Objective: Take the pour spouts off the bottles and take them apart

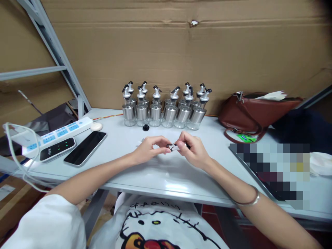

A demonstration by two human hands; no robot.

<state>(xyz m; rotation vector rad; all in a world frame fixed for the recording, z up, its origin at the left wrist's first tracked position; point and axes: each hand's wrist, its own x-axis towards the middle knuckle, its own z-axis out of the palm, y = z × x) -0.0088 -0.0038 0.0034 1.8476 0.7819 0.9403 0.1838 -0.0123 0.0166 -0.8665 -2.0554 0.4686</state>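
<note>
I saw a small black-and-silver spout piece (174, 147) lying sideways | left fingers (164, 150) pinched its left end | right fingers (183, 148) gripped its right end | neither nearer

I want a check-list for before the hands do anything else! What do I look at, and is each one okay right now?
1. Left hand has a grip on the small black-and-silver piece: ok.
2. Right hand has a grip on it too: ok.
3. All the piece's parts fit together properly: cannot tell, the hands cover some of it.
4. Front-row bottles are standing, with spouts on top: ok.
5. Nothing lies between the hands and the bottles: not ok, a small black round part is there.
6. Phone is away from the hands: ok, it lies off to the left.
</note>
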